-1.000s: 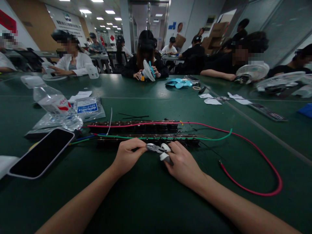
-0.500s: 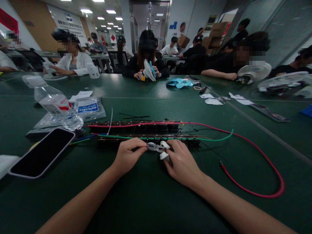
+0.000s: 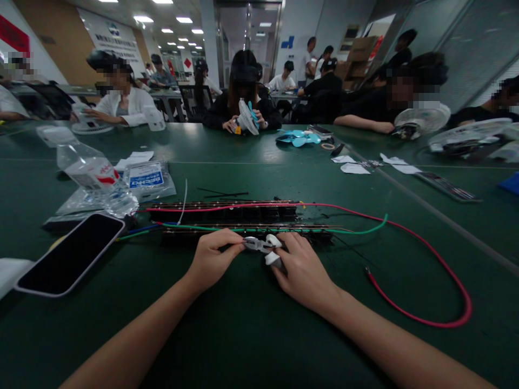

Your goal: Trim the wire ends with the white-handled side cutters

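Note:
My right hand (image 3: 302, 267) is closed around the pale handles of a small pair of pliers (image 3: 256, 244), their metal jaws pointing left. Thumb and forefinger of my left hand (image 3: 214, 258) are pinched together right at the jaw tips; whatever lies between them is too small to make out. Just beyond both hands runs a long black strip (image 3: 170, 233) with bare copper-coloured wires, and a green wire (image 3: 371, 232) lies along it. Behind it is a second, similar black strip (image 3: 259, 212) with a red wire (image 3: 462, 281) over it that loops round to the right.
Left of my hands lie a phone (image 3: 71, 254), a tilted plastic bottle (image 3: 91, 173) and a clear bag with a blue label (image 3: 146, 175). A white cable tie (image 3: 184, 202) sticks up between the strips. Blue fan blades (image 3: 299, 138) lie farther back, where several people sit.
My hands and the pliers keep almost the same position. In the background, the person carrying a box has changed posture, and the box is no longer visible.

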Motion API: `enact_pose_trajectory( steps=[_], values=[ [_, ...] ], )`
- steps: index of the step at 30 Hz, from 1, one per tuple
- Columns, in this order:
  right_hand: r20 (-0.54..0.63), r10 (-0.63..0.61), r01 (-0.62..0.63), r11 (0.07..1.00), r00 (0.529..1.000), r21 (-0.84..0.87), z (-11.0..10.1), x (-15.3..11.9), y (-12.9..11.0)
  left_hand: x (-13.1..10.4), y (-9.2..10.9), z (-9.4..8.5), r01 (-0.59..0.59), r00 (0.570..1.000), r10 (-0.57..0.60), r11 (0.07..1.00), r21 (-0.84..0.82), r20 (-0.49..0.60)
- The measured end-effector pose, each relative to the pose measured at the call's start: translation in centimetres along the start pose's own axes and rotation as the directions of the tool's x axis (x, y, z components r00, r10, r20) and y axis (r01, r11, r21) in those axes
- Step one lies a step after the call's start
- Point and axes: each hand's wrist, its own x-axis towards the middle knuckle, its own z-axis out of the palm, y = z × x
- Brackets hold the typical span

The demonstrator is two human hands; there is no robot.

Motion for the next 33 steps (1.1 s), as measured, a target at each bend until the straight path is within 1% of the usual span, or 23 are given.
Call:
enact_pose_trajectory(
  steps=[9,33],
  values=[
    [-0.016,-0.004,0.004,1.000,1.000,-0.001,0.08,0.01,-0.03,0.03,0.09,0.01,0.001,1.000,0.000,1.000,0.003,-0.007],
    [-0.024,0.004,-0.005,0.999,1.000,-0.041,0.08,0.09,-0.29,0.07,0.03,-0.03,0.040,0.999,-0.040,0.999,-0.017,0.032]
  ],
)
